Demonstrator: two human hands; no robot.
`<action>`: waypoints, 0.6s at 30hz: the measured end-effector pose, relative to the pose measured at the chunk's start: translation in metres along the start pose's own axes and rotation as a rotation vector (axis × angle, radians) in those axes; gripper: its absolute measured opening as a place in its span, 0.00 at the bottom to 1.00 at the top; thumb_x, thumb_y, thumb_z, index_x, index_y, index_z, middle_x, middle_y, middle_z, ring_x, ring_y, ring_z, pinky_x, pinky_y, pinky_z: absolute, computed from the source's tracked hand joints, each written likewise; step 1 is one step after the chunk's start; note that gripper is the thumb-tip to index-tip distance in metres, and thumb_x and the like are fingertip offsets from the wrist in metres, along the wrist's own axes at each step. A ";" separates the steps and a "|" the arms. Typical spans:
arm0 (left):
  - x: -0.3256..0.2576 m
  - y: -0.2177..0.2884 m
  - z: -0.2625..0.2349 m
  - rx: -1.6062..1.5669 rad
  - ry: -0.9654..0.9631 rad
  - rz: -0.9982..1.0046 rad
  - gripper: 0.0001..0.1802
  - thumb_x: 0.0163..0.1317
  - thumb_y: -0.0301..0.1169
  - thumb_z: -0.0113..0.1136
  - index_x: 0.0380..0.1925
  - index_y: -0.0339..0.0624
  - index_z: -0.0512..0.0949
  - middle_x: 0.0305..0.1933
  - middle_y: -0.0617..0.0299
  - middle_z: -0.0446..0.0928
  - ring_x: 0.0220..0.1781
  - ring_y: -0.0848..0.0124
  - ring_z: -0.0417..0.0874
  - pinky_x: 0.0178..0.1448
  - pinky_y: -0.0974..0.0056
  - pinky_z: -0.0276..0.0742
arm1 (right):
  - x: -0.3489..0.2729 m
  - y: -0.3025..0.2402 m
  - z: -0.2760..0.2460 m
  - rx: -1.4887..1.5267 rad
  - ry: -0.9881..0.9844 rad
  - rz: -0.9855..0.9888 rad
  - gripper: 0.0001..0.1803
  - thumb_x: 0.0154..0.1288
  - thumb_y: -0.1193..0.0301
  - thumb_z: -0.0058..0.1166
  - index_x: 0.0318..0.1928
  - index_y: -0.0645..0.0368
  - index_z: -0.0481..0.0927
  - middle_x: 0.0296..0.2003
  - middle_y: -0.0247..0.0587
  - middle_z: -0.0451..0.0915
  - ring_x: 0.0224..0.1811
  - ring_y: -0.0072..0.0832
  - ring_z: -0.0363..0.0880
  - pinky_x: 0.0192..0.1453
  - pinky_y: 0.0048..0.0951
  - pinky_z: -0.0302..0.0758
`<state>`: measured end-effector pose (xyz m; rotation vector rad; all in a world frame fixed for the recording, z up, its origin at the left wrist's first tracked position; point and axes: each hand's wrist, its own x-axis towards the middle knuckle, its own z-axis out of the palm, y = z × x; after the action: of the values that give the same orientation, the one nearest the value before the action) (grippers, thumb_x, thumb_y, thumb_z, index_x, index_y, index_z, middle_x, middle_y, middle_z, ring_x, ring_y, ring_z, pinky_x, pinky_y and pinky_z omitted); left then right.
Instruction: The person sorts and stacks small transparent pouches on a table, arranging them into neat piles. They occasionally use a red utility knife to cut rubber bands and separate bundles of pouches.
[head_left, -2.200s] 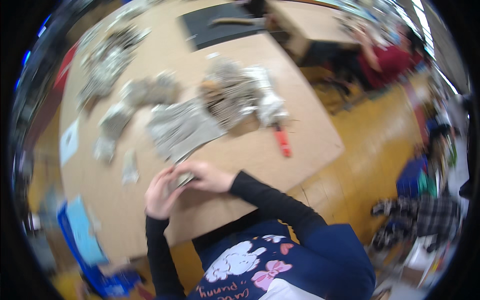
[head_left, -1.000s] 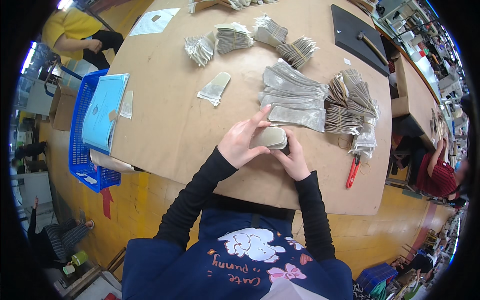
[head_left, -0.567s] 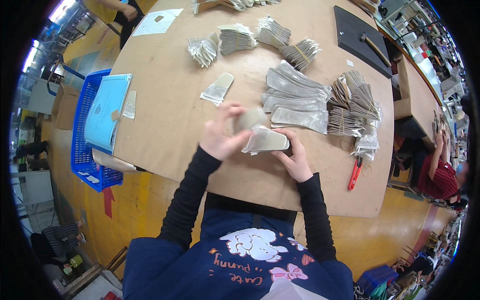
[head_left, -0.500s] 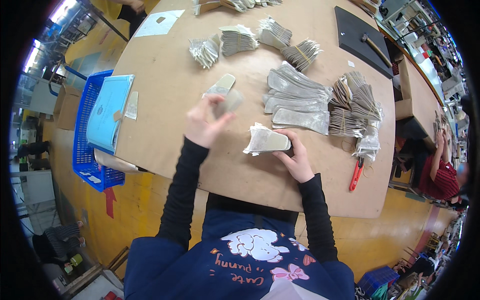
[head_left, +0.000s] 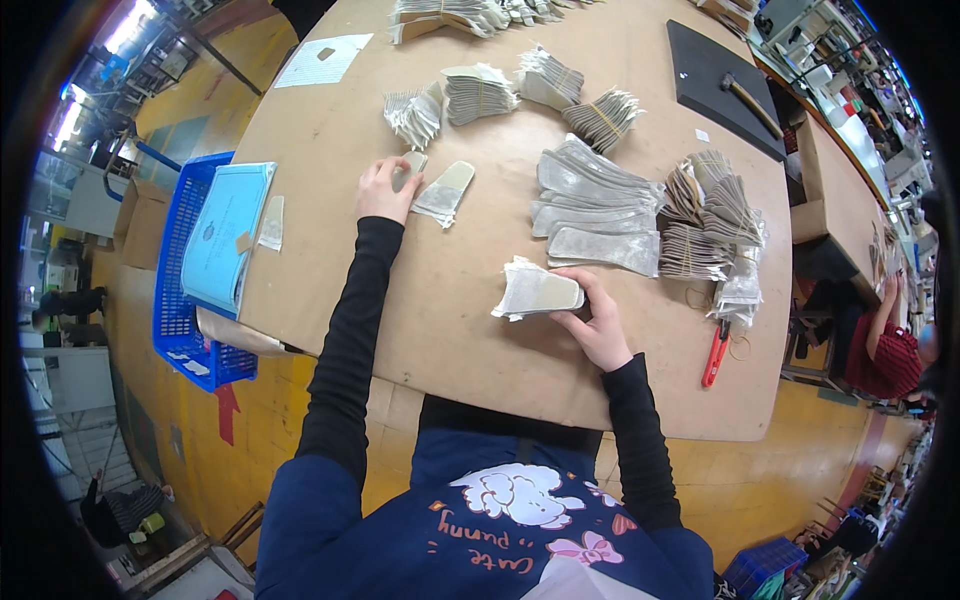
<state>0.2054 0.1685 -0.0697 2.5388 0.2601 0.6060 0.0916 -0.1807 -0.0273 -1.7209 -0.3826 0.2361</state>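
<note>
My right hand (head_left: 600, 322) grips a small stack of tapered pale-grey pieces (head_left: 540, 291) by the narrow end; their wide ends have ragged white edges. Further off and to the left, my left hand (head_left: 387, 190) has its fingers closed on a single tapered piece (head_left: 413, 163) down at the table, partly hidden by the fingers. Just right of that hand lies another tapered piece (head_left: 447, 192), rounded end pointing away. Long grey tapered strips (head_left: 600, 205) lie fanned in rows beyond my right hand.
Rubber-banded bundles (head_left: 480, 95) stand at the back, more bundles (head_left: 715, 210) at the right. A red-handled cutter (head_left: 716, 353) lies near the right edge. A hammer (head_left: 750, 103) rests on a black board (head_left: 705, 70). At left, a blue basket (head_left: 172, 300) holds a light-blue folder (head_left: 222, 230).
My left hand has moved away and to the left, carrying its piece across to the left side of the piece lying on the table. The right hand keeps its stack in nearly the same place.
</note>
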 end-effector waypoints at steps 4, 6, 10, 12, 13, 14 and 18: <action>-0.014 0.030 -0.023 0.015 0.152 0.157 0.13 0.59 0.39 0.69 0.39 0.44 0.82 0.50 0.54 0.79 0.55 0.53 0.78 0.60 0.53 0.73 | 0.001 0.001 -0.001 -0.007 -0.005 -0.008 0.27 0.61 0.77 0.65 0.60 0.60 0.72 0.54 0.42 0.79 0.56 0.30 0.78 0.60 0.31 0.74; -0.038 0.062 -0.036 -0.277 0.035 0.118 0.10 0.61 0.33 0.66 0.39 0.40 0.82 0.54 0.51 0.79 0.57 0.54 0.79 0.62 0.55 0.73 | 0.002 0.001 -0.002 0.008 -0.014 -0.012 0.27 0.62 0.76 0.66 0.61 0.60 0.72 0.54 0.42 0.79 0.56 0.30 0.79 0.60 0.31 0.75; -0.100 0.125 -0.050 -0.627 -0.482 0.363 0.23 0.57 0.30 0.69 0.53 0.40 0.78 0.60 0.51 0.77 0.63 0.55 0.77 0.65 0.54 0.71 | 0.001 0.003 -0.003 -0.019 -0.023 0.002 0.27 0.62 0.76 0.64 0.61 0.60 0.71 0.54 0.43 0.79 0.56 0.31 0.78 0.57 0.30 0.76; -0.116 0.145 -0.043 -0.619 -0.552 0.443 0.29 0.56 0.32 0.71 0.58 0.40 0.75 0.62 0.51 0.76 0.64 0.54 0.76 0.67 0.54 0.69 | -0.001 0.004 -0.004 0.000 -0.025 0.021 0.27 0.62 0.77 0.63 0.62 0.59 0.71 0.54 0.43 0.78 0.56 0.31 0.78 0.56 0.30 0.76; -0.120 0.149 -0.041 -0.624 -0.551 0.444 0.29 0.56 0.33 0.71 0.59 0.40 0.75 0.62 0.51 0.76 0.64 0.54 0.75 0.68 0.54 0.68 | -0.002 0.005 -0.004 -0.027 -0.020 0.030 0.27 0.61 0.77 0.63 0.62 0.59 0.71 0.55 0.43 0.78 0.56 0.31 0.78 0.56 0.30 0.76; -0.121 0.151 -0.038 -0.629 -0.550 0.448 0.30 0.56 0.33 0.71 0.59 0.40 0.74 0.62 0.51 0.76 0.64 0.53 0.75 0.69 0.53 0.67 | -0.002 0.005 -0.004 -0.041 -0.009 0.018 0.28 0.61 0.77 0.62 0.62 0.59 0.71 0.55 0.43 0.78 0.56 0.31 0.78 0.55 0.30 0.77; -0.119 0.147 -0.038 -0.634 -0.569 0.458 0.32 0.54 0.34 0.73 0.60 0.39 0.74 0.61 0.52 0.76 0.65 0.54 0.75 0.73 0.51 0.64 | 0.000 0.006 -0.005 -0.037 -0.026 -0.022 0.28 0.60 0.78 0.62 0.62 0.59 0.72 0.56 0.44 0.77 0.58 0.32 0.77 0.57 0.30 0.75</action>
<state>0.0923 0.0252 -0.0076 2.0226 -0.6302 0.0668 0.0938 -0.1859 -0.0327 -1.7504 -0.4271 0.2376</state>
